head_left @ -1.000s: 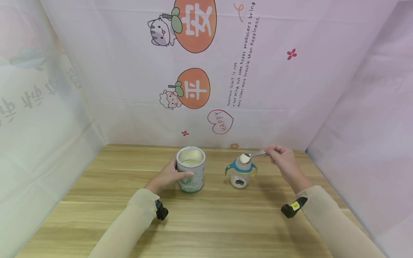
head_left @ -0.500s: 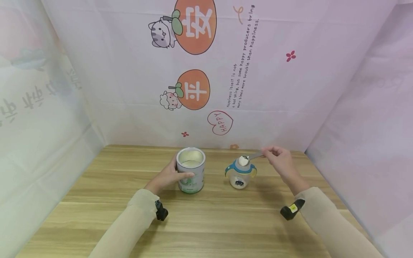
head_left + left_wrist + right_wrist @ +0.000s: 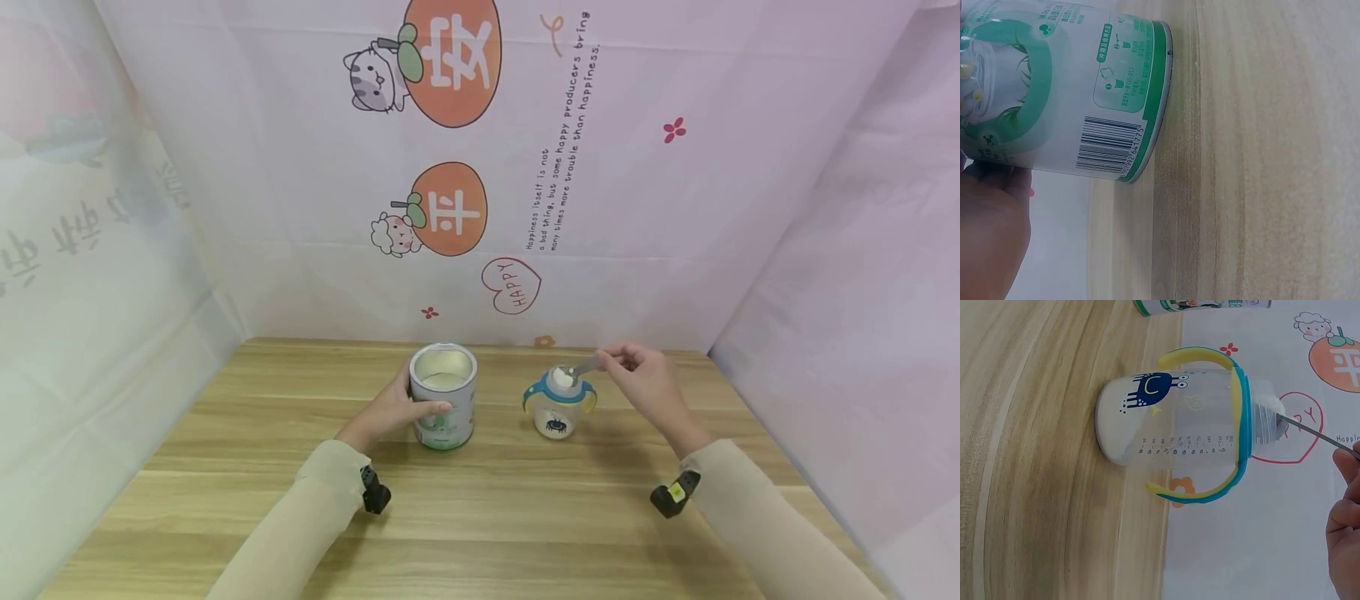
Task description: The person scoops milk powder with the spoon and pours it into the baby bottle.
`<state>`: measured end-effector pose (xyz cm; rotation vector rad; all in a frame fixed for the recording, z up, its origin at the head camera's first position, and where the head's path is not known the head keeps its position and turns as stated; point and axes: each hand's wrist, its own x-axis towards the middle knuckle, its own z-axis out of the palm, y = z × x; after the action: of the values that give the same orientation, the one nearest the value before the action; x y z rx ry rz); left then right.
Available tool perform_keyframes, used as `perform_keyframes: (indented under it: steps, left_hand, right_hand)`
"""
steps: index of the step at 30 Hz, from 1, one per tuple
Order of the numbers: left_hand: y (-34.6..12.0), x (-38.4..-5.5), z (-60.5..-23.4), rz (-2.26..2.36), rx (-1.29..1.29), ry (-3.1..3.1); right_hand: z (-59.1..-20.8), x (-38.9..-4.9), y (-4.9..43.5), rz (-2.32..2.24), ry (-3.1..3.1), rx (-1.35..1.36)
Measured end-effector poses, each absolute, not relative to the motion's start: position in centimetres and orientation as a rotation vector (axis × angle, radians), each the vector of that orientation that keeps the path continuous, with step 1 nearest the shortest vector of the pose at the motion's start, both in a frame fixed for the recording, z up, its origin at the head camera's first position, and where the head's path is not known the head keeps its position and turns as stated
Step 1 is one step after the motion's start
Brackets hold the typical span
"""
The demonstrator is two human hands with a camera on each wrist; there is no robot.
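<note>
My left hand point(image 3: 393, 408) grips an open milk powder can point(image 3: 442, 429), thumb across its front; pale powder point(image 3: 444, 382) shows inside. In the left wrist view the can's barcode point(image 3: 1110, 145) and green bottom band face the camera. To the right stands a clear baby bottle point(image 3: 557, 407) with blue and yellow handles and a crab print. White powder point(image 3: 1113, 419) fills its bottom part. My right hand point(image 3: 647, 387) pinches the handle of a metal spoon point(image 3: 1317, 433). The spoon's bowl, heaped with white powder point(image 3: 563, 377), is right at the bottle's uncapped mouth.
Both containers stand toward the back of a wood-grain table point(image 3: 480, 517). A printed white cloth point(image 3: 330, 208) rises behind them, with cloth walls on both sides. Between the can and the bottle lies a hand's width of table.
My right hand has moved a little left, and the powder-laden spoon has come down from above the bottle to its mouth. My left hand and the can have stayed put.
</note>
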<state>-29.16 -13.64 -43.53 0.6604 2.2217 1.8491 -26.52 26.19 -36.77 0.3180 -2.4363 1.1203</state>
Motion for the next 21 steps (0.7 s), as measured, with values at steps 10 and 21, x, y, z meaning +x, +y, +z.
perform_keyframes:
  steps: [10,21]
  left_hand:
    - [-13.55,-28.92,-43.32,1.841,0.605,2.232]
    - [-13.52,-28.85,-43.33,1.836,0.596,2.244]
  right_hand:
    - [-36.87,-26.02,25.24,0.865,-2.328,0.514]
    - [-37.18,-25.89,25.09,0.554,-2.186,0.847]
